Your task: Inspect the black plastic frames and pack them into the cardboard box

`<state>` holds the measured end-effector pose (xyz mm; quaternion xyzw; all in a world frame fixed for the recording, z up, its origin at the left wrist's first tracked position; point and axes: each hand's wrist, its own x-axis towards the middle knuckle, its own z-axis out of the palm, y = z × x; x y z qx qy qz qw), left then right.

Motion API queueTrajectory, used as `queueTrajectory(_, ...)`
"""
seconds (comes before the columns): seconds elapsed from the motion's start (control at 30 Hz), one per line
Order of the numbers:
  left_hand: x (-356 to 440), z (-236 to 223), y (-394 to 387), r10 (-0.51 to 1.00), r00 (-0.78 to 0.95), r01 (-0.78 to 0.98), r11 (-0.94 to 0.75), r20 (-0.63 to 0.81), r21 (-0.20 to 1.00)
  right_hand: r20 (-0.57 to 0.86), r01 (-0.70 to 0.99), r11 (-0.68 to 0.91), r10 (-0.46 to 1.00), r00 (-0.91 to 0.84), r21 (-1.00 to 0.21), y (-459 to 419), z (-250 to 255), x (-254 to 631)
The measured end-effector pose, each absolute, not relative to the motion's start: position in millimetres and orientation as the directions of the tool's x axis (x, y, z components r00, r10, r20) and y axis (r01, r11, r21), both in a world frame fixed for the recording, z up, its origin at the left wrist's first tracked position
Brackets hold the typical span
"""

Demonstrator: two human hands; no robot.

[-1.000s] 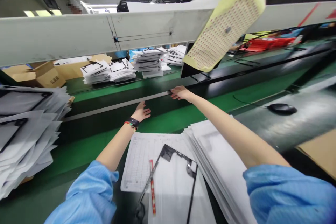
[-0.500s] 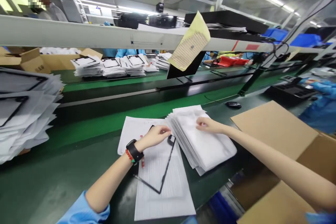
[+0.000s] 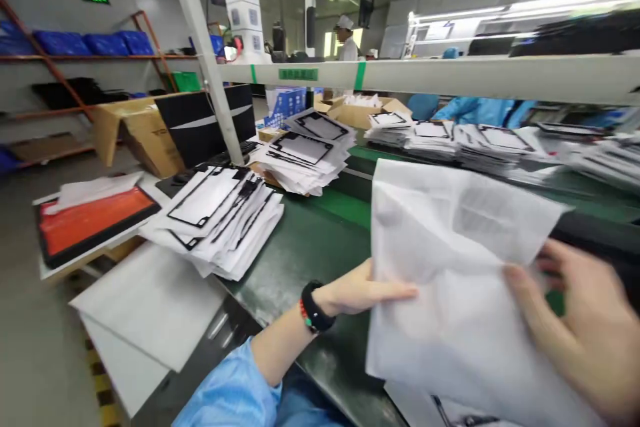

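Observation:
In front of me I hold up a white packing bag (image 3: pixel 435 240), soft and slightly see-through. My left hand (image 3: pixel 367 290), with a black wristband, grips its left edge, thumb lying across the front. At its right edge, my right hand (image 3: pixel 580 320) has the thumb in front and fingers behind; it is blurred. Below the bag, part of a thin black frame (image 3: pixel 465 419) shows on white paper. A stack of black frames between white sheets (image 3: pixel 220 213) lies to the left of my hands, on the green bench.
Another stack of framed sheets (image 3: pixel 305 147) stands farther back. More piles (image 3: pixel 433 137) line the far side of the belt below a white rail (image 3: pixel 425 75). A cart with an orange-red sheet (image 3: pixel 100 213) is at the left. A person in white (image 3: pixel 347 40) stands far behind.
My hands have moved from the frame and the stack of white bags to holding one bag raised. The view has swung left, bringing the left stack and cart into sight.

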<state>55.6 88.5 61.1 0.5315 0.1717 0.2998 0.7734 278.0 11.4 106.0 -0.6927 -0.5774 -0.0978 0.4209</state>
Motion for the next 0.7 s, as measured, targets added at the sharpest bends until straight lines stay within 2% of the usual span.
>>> queueTrajectory(0.07,13.1,50.2,87.1,0.685,0.728,-0.242,0.223,0.025,0.944,0.198,0.610,-0.116,0.885,0.422,-0.784,10.9,84.7,258.0)
queueTrajectory(0.1,-1.5,43.9,85.5,0.705,0.709,-0.219,0.211,0.006,0.953,-0.029,0.446,-0.226,0.914,0.406,-0.866,8.0,73.3,251.2)
queueTrajectory(0.13,-11.7,37.6,83.7,0.729,0.684,-0.196,0.203,-0.015,0.959,-0.202,0.298,-0.326,0.903,0.380,-0.897,3.9,62.2,246.4)
queueTrajectory(0.2,-21.8,26.5,80.0,0.782,0.621,-0.153,0.189,-0.054,0.970,-0.362,0.085,-0.412,0.867,0.343,-0.907,-5.9,43.0,241.2)
queueTrajectory(0.27,-22.4,19.9,76.4,0.833,0.550,-0.121,0.162,-0.070,0.979,-0.354,0.009,-0.386,0.853,0.383,-0.922,-15.2,29.5,238.4)
queueTrajectory(0.43,-7.7,19.1,62.6,0.929,0.370,-0.047,0.011,0.007,0.999,-0.052,0.240,-0.307,0.706,0.706,-0.921,-29.9,10.7,224.4)
queueTrajectory(0.5,-1.1,18.3,54.9,0.968,0.242,-0.026,-0.054,0.059,0.998,-0.003,0.236,-0.262,0.675,0.738,-0.936,-33.9,4.8,213.9)
queueTrajectory(0.57,3.4,14.8,47.9,0.992,0.070,-0.008,-0.107,0.108,0.994,-0.015,0.190,-0.224,0.683,0.731,-0.956,-36.7,0.1,202.7)
queueTrajectory(0.7,5.5,4.7,44.4,0.956,-0.266,0.015,-0.124,0.124,0.992,0.024,0.161,-0.134,0.692,0.721,-0.978,-36.8,-6.9,189.8)
